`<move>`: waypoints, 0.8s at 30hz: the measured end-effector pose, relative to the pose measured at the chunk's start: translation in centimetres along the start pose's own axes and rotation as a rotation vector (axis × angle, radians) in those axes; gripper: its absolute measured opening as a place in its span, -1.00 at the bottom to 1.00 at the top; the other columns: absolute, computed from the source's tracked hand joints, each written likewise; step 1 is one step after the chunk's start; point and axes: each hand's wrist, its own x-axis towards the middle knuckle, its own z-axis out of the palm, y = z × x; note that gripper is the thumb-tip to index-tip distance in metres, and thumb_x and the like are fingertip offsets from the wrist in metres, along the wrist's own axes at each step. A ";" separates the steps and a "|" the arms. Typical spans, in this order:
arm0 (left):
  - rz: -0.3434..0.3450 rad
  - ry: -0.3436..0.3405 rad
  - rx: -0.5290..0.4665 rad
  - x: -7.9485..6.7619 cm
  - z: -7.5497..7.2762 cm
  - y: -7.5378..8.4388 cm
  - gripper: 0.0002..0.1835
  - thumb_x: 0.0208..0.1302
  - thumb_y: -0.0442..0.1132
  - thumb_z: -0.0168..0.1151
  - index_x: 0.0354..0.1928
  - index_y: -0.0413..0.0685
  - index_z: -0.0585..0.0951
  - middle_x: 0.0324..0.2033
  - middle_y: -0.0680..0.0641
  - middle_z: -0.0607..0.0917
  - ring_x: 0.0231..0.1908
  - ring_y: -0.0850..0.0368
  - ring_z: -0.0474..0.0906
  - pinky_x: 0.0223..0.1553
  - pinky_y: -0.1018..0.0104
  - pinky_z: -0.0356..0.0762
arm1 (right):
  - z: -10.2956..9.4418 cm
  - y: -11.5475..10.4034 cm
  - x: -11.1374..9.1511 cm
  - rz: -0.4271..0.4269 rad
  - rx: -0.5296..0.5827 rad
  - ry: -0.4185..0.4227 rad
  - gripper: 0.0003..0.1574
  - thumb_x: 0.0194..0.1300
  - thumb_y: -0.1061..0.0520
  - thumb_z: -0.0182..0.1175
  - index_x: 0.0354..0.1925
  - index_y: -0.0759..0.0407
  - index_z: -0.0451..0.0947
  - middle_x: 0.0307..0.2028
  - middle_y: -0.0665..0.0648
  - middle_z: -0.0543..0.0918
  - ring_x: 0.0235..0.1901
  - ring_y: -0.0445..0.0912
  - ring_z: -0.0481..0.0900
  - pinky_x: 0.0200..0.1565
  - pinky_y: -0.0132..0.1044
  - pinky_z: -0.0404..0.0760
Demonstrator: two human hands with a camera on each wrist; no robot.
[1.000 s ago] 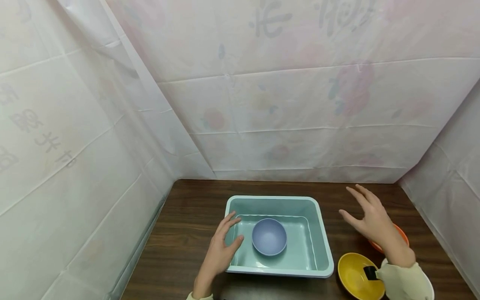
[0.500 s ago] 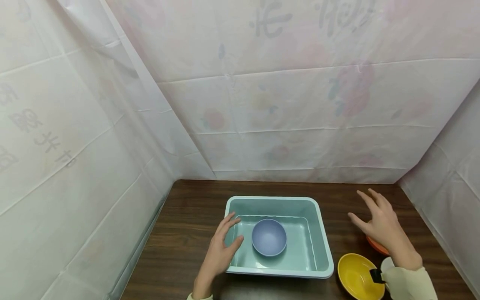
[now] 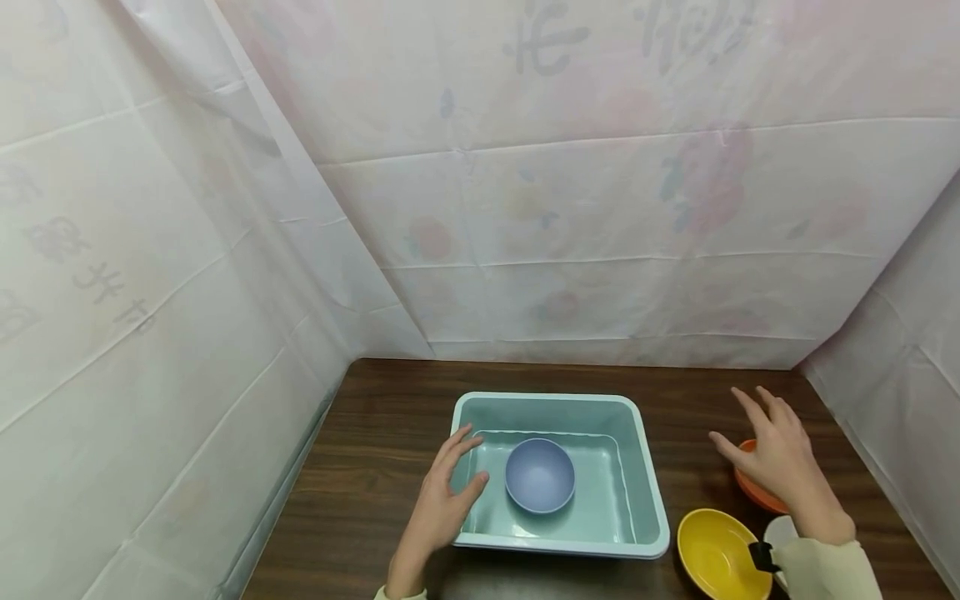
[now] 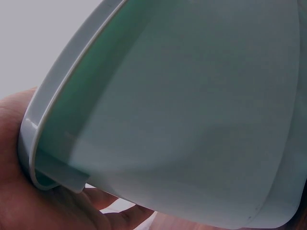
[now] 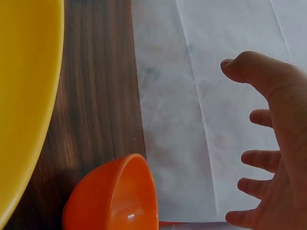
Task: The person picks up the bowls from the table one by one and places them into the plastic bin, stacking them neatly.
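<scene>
A pale green rectangular basin (image 3: 651, 500) stands on the table, with a purple bowl (image 3: 540, 475) inside it. My left hand (image 3: 441, 504) is over the basin's left side, fingers spread and slightly bent; in the left wrist view the basin wall (image 4: 192, 110) fills most of the picture, hiding part of that hand. Whether it touches the rim, I cannot tell. To the right, my right hand (image 3: 783, 458) holds nothing, thumb and fingers apart, above an orange bowl (image 3: 753, 493) that it partly covers. The right wrist view shows the orange bowl (image 5: 96, 199) apart from the fingers.
A yellow bowl (image 3: 712, 550) lies to the right of the basin, near my right sleeve. Beside it, a white dish (image 3: 780, 529) is mostly hidden by the sleeve. White printed sheets (image 3: 600, 208) hang around the dark wooden table (image 3: 390, 417) at the back and sides.
My right hand has moved to the right and slightly toward me, uncovering part of the orange bowl's left side. My left hand, the basin and the purple bowl have stayed in place.
</scene>
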 end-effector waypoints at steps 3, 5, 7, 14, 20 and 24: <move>-0.001 0.005 0.000 0.0 0.0 0.0 -0.49 0.39 -0.16 0.36 0.34 0.26 0.53 0.53 -0.04 0.33 0.54 -0.16 0.20 0.39 -0.36 0.25 | 0.0 0.4 0.0 0.019 -0.014 -0.025 0.11 0.31 -0.23 0.35 0.54 0.27 0.11 0.41 0.69 0.12 0.32 0.65 0.09 0.24 0.65 0.06; 0.003 0.007 0.002 -0.1 0.0 0.0 -0.50 0.40 -0.15 0.35 0.34 0.27 0.53 0.53 -0.04 0.33 0.54 -0.16 0.20 0.39 -0.37 0.24 | 0.0 0.6 -0.1 0.035 -0.026 -0.044 0.14 0.31 -0.25 0.34 0.55 0.28 0.09 0.41 0.70 0.10 0.31 0.66 0.09 0.23 0.65 0.08; 0.002 0.008 0.001 -0.1 0.0 0.0 -0.50 0.40 -0.15 0.35 0.34 0.28 0.53 0.53 -0.02 0.34 0.54 -0.15 0.21 0.39 -0.36 0.24 | -0.1 0.8 -0.2 0.050 -0.030 -0.065 0.17 0.32 -0.27 0.32 0.57 0.27 0.05 0.42 0.71 0.08 0.31 0.68 0.07 0.22 0.66 0.07; 0.001 0.009 -0.003 0.0 0.0 0.1 -0.50 0.40 -0.17 0.36 0.33 0.27 0.54 0.52 -0.01 0.34 0.54 -0.13 0.20 0.40 -0.35 0.24 | 0.0 1.3 -0.6 0.113 -0.077 -0.155 0.26 0.28 -0.35 0.33 0.58 0.25 -0.01 0.38 0.76 0.07 0.27 0.76 0.06 0.14 0.71 0.11; -0.005 0.011 -0.008 0.0 0.0 0.1 -0.50 0.39 -0.19 0.36 0.33 0.27 0.54 0.52 0.02 0.34 0.54 -0.13 0.20 0.41 -0.35 0.23 | 0.2 1.8 -1.0 0.168 -0.074 -0.236 0.31 0.27 -0.41 0.30 0.58 0.28 -0.06 0.37 0.79 0.02 0.26 0.78 0.02 0.11 0.75 0.08; -0.001 0.010 -0.009 0.0 0.1 0.1 -0.51 0.40 -0.17 0.35 0.33 0.29 0.54 0.52 0.01 0.34 0.54 -0.14 0.20 0.40 -0.37 0.23 | 0.2 2.2 -1.3 0.202 -0.068 -0.275 0.34 0.28 -0.44 0.27 0.58 0.29 -0.11 0.37 0.80 -0.01 0.25 0.80 0.00 0.10 0.76 0.04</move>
